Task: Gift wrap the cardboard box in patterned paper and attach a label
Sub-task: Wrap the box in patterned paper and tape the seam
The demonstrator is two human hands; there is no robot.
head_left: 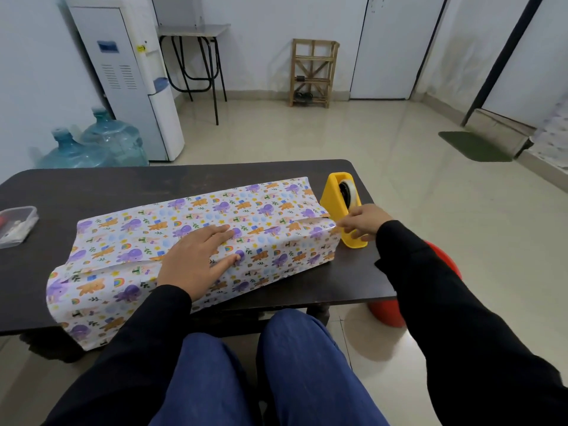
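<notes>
A long box wrapped in white patterned paper point(159, 229) with purple and orange animals lies slantwise on the dark table point(92, 186). My left hand point(196, 259) presses flat on top of it, fingers straight, holding the paper's overlapping seam down. The paper's ends stick out open at both sides. My right hand point(362, 221) is at the front of the yellow tape dispenser point(336, 198), just past the box's right end, fingers curled as if pinching the tape end; the tape itself is too small to see.
A clear plastic container point(17, 224) with small items sits at the table's left edge. A red stool point(387, 312) stands on the floor by the table's right corner. My knees are under the near edge.
</notes>
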